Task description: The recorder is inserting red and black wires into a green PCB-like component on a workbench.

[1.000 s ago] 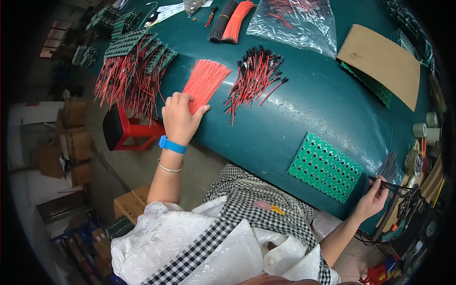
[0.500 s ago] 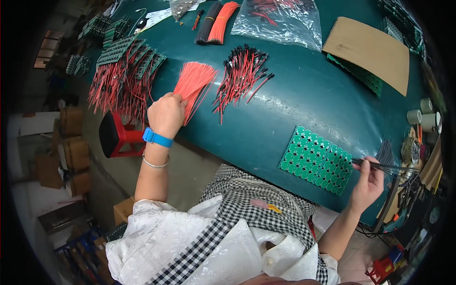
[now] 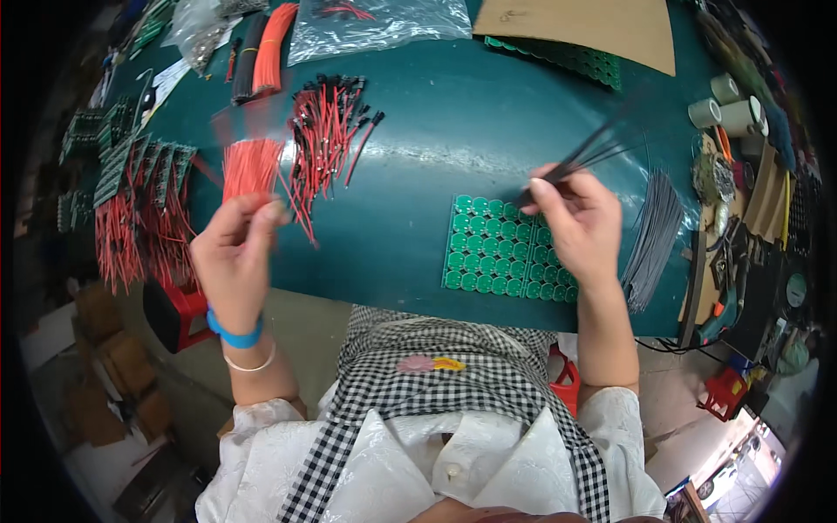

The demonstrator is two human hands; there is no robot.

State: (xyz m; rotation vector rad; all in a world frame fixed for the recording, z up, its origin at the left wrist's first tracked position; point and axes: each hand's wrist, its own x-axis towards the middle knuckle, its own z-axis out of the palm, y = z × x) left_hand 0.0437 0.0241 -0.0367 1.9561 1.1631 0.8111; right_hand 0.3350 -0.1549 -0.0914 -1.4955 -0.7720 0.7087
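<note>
Your left hand [image 3: 235, 253] is over the near edge of the tabletop [image 3: 392, 244], its grip pinched closed, thumb to forefinger, on some red wires [image 3: 253, 122] (their upper ends are smeared, so you can't count them). The red pile [image 3: 250, 170] lies just beyond it, with the leads [image 3: 324, 139] to its right, black-tipped and loosely heaped.

Your right hand [image 3: 582, 225] has its grip closed on a few black wires [image 3: 602, 144]; they slant up and away to the right, and their dark near ends poke out past your thumb. Below that hand lies the green panel [image 3: 488, 248], its right part hidden by your hand and wrist. The grey wires [image 3: 654, 235] are fanned out just right of your right forearm.
</note>
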